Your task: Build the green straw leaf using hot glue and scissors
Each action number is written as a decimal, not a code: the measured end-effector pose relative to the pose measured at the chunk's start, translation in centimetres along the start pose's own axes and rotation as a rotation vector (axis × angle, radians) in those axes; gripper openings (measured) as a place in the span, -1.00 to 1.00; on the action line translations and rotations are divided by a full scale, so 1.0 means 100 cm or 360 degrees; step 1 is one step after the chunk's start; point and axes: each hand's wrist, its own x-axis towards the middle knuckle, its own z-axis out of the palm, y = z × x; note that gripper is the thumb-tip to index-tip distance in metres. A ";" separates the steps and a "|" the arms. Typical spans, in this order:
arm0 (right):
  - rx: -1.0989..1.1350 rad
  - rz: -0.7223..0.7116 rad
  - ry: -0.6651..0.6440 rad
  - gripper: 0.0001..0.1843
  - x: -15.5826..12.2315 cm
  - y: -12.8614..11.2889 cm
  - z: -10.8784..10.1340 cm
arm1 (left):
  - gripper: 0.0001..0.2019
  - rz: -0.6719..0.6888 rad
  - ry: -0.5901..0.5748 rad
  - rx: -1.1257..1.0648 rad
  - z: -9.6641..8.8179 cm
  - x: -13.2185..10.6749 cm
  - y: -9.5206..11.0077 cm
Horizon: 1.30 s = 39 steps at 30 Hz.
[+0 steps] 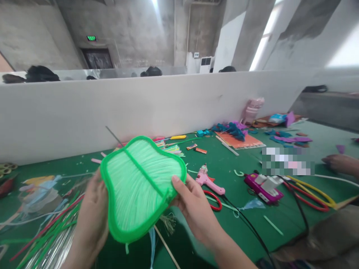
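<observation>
I hold a green fan-shaped piece (140,183) with a bright green rim, a green middle rib and pale green strands stretched across it. My left hand (91,220) grips its left edge from behind. My right hand (193,209) pinches its right edge, thumb on the front. The piece is raised above the green table (241,216), tilted towards me. A thin stick and loose fibres (168,224) hang from its lower right.
A pink glue gun (206,179), red-handled scissors (214,201), a magenta power strip (262,188) with cables, coloured strips (45,228) at the left, felt pieces (238,136) at the back. A white partition (140,108) borders the table. Another person's hand (340,164) rests at the right.
</observation>
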 end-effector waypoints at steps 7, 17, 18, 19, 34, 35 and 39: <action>-0.0869 -0.0082 -0.0181 -0.46 0.010 0.000 -0.032 | -0.46 -0.0985 0.0028 -0.0344 0.010 0.000 -0.030; -0.2748 -0.0009 -0.0095 -0.43 -0.025 0.006 -0.130 | -0.49 -0.1080 0.0140 -0.0431 0.006 0.008 -0.045; -0.2769 -0.0001 -0.0103 -0.39 -0.023 0.011 -0.130 | -0.49 -0.1077 0.0151 -0.0440 0.006 0.007 -0.045; -0.2785 0.0004 -0.0099 -0.37 -0.022 0.016 -0.129 | -0.49 -0.1074 0.0161 -0.0448 0.005 0.007 -0.046; -0.1469 0.0413 -0.0009 -0.48 -0.038 -0.013 -0.129 | -0.50 -0.0959 0.0241 -0.0497 -0.004 0.012 -0.037; -0.1127 0.0511 -0.0040 -0.46 -0.042 -0.015 -0.129 | -0.49 -0.0936 0.0250 -0.0496 -0.004 0.013 -0.036; -0.0359 0.0628 -0.0272 -0.47 -0.049 -0.017 -0.117 | -0.40 -0.0831 0.0281 -0.0486 -0.002 0.010 -0.032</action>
